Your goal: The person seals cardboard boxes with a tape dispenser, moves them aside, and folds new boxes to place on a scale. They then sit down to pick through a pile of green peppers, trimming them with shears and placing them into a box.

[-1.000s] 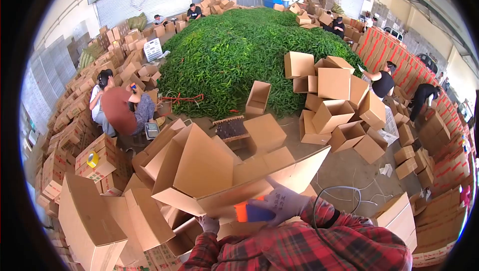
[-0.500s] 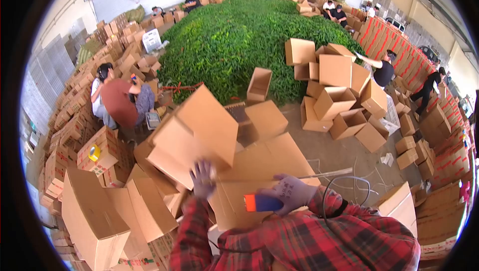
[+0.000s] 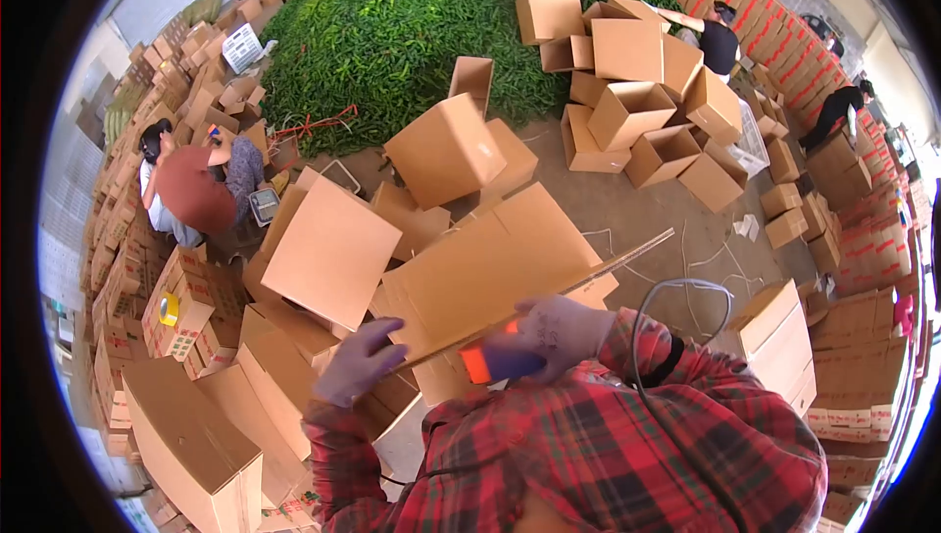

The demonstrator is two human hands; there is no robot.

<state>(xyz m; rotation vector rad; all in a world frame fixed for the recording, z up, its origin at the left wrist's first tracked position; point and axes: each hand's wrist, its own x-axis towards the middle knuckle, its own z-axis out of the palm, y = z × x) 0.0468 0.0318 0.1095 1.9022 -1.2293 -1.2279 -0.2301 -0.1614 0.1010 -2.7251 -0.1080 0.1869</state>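
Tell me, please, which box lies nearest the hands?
The large tilted box at the left hand and right hand, which holds an orange tool; others lie farther.

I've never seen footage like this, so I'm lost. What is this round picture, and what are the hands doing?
One camera sits on a person's head, looking down through a wide lens, hence the round picture. The gloved right hand grips an orange and blue tool. The gloved left hand, fingers open, touches the edge of a flattened cardboard box. On the floor beyond lie open cardboard boxes and a large green heap; a co-worker crouches among the boxes.
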